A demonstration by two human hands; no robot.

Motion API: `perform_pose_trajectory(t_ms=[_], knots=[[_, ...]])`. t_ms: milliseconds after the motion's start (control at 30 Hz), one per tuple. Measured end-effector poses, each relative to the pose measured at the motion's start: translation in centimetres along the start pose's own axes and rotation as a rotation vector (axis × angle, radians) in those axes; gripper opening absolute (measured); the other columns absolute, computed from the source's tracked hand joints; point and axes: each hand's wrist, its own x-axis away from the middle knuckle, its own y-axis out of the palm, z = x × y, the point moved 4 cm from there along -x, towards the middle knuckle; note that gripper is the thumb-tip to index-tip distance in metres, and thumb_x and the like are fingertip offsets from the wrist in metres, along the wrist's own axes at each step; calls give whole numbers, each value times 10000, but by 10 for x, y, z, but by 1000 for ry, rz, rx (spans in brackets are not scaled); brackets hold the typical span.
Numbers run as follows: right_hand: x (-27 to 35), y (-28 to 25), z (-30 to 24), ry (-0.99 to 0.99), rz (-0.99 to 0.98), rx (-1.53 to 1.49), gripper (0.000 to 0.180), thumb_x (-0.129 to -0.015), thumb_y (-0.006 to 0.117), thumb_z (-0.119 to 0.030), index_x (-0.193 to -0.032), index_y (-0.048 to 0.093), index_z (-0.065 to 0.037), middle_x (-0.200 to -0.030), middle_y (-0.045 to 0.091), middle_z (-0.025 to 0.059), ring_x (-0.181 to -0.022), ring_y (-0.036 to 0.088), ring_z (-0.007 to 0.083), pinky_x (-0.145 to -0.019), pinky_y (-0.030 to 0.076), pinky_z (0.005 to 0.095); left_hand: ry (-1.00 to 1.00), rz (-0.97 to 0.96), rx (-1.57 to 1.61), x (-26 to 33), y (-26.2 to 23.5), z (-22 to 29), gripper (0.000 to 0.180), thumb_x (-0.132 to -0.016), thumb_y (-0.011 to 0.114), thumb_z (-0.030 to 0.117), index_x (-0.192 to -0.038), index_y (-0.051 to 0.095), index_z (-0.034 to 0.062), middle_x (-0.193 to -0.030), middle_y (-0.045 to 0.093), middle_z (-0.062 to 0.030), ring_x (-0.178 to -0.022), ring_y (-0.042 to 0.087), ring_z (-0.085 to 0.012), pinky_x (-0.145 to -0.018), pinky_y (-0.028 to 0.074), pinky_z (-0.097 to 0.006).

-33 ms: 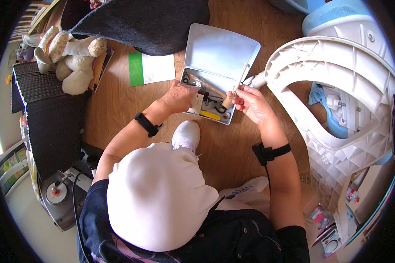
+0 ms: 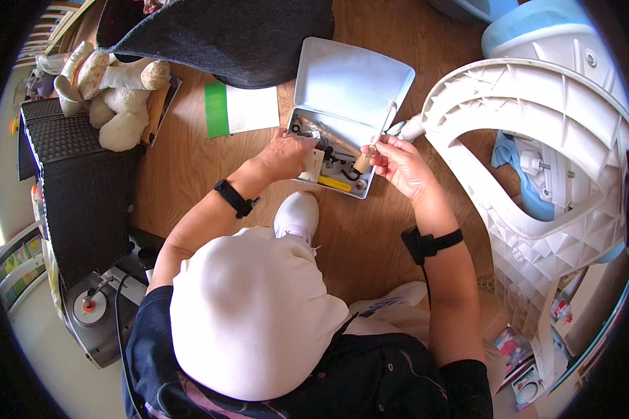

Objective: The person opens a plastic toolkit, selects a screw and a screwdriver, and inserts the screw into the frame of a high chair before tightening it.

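Observation:
An open, light grey metal box (image 2: 354, 77) lies on the floor ahead of me, its lid tipped back. Inside are small dark hardware pieces (image 2: 332, 157) and a yellow-handled tool (image 2: 334, 183). My left hand (image 2: 286, 155) is over the box's left side with its fingers curled; what they grip is hidden. A flat white piece (image 2: 312, 166) shows beside that hand. My right hand (image 2: 402, 164) is at the box's right edge, thumb and fingers pinched on a thin whitish rod (image 2: 384, 122) that points up toward the lid. A short wooden handle (image 2: 362, 163) shows just below those fingers.
A green-and-white sheet (image 2: 241, 109) lies left of the box, a dark felt-like cloth (image 2: 223, 42) behind it. At right stands a large white plastic frame (image 2: 531, 80). A plush toy (image 2: 122, 115) rests on a black woven box (image 2: 66, 150) at left. My shoe (image 2: 297, 213) is close in front.

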Motion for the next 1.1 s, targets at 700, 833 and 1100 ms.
perform_pose_trajectory(t_ms=[700, 833, 1100], knots=[[3, 20, -9, -55, -151, -252, 266, -916, 569, -183, -1107, 587, 0, -946, 662, 140, -776, 659, 182, -677, 560, 293, 6, -11, -60, 2, -3, 7, 576, -698, 714, 117, -1223, 488, 45, -1133, 540, -120, -1154, 503, -286, -1048, 250, -561], [8, 28, -14, -55, -182, -207, 254, -921, 544, -169, -1115, 572, -8, -911, 653, 117, -776, 646, 180, -669, 542, 277, 16, 21, -110, 0, 0, 5, 556, -698, 714, 128, -1202, 496, 44, -1105, 537, -117, -1128, 511, -294, -1050, 236, -577], [9, 31, -14, -61, -77, -42, 181, -909, 554, -152, -1050, 578, -42, -875, 626, 77, -753, 601, 134, -636, 495, 237, -10, -13, -144, -1, -2, 5, 489, -717, 698, 144, -1157, 507, 50, -1067, 555, -112, -1109, 522, -294, -1054, 231, -577]])
